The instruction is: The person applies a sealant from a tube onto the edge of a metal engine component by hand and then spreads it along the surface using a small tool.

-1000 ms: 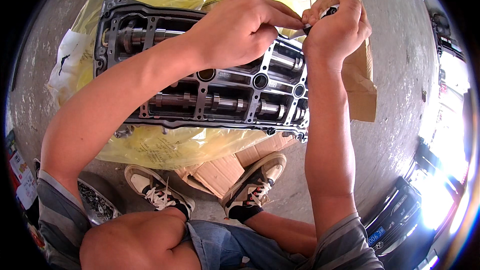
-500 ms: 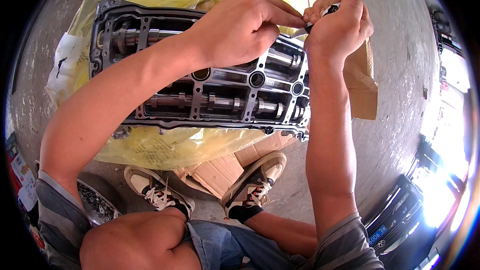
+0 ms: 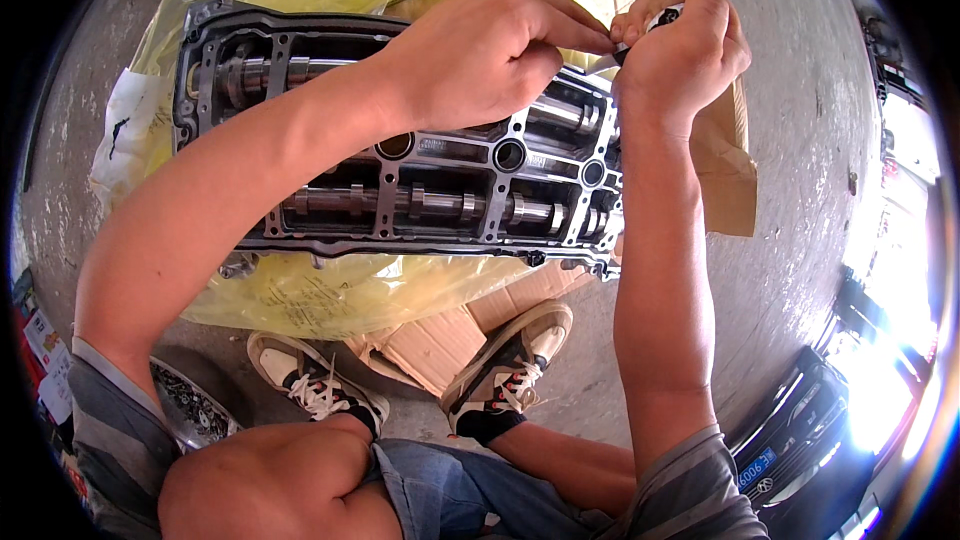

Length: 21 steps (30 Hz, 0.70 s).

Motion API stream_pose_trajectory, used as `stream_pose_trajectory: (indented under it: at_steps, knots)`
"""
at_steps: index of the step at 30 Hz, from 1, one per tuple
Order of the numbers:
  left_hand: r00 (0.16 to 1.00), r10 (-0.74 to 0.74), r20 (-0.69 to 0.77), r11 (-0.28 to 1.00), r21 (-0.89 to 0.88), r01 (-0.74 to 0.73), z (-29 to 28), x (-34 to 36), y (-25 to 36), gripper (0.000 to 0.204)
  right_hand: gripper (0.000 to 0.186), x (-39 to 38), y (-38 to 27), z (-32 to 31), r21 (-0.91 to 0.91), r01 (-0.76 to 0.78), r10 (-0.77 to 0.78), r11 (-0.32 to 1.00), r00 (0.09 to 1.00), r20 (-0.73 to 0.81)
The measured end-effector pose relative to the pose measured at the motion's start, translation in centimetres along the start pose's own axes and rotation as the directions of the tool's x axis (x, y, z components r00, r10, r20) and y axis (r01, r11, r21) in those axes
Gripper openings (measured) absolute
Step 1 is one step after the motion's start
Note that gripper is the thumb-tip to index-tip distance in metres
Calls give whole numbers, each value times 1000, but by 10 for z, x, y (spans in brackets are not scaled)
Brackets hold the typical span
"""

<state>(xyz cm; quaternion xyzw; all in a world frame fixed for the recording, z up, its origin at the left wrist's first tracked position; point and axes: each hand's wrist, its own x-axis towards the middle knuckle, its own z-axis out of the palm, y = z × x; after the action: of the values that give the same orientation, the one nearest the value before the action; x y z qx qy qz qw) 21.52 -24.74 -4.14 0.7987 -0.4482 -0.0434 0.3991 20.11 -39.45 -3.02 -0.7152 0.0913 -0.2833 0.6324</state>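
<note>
My right hand (image 3: 685,55) is closed around a small black-and-white object (image 3: 667,17) with a pale pointed tip (image 3: 604,63); the grip hides most of it and its kind is unclear. My left hand (image 3: 490,45) reaches across, fingers stretched and spread, its fingertips meeting the right hand's fingers beside the dark base of that tip. Beneath both hands lies a metal engine camshaft housing (image 3: 435,150) with two rows of shiny camshafts (image 3: 440,204) and round bores along its middle. My left forearm covers part of its left side.
Yellow plastic sheeting (image 3: 310,295) and flattened cardboard (image 3: 425,345) lie under the housing, on a concrete floor (image 3: 800,120). At lower left stands a metal bowl (image 3: 190,400) of small hardware. My shoes (image 3: 520,365) are close to the near edge. A black car (image 3: 800,430) is at lower right.
The housing appears slightly farther left in the view. Both hands have shifted a little to the right, keeping nearly the same pose; the right hand's grip is unchanged.
</note>
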Motion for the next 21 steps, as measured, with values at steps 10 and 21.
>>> stream_pose_trajectory:
  at_steps: [10,21]
  knots:
    - [1000,8,9,999,-52,-8,-1,2,2,41,30,2,4,-5,38,-56,57,998,998,-29]
    - [998,-37,56,982,-182,47,4,8,5,42,30,4,4,-10,46,-56,57,997,998,-33]
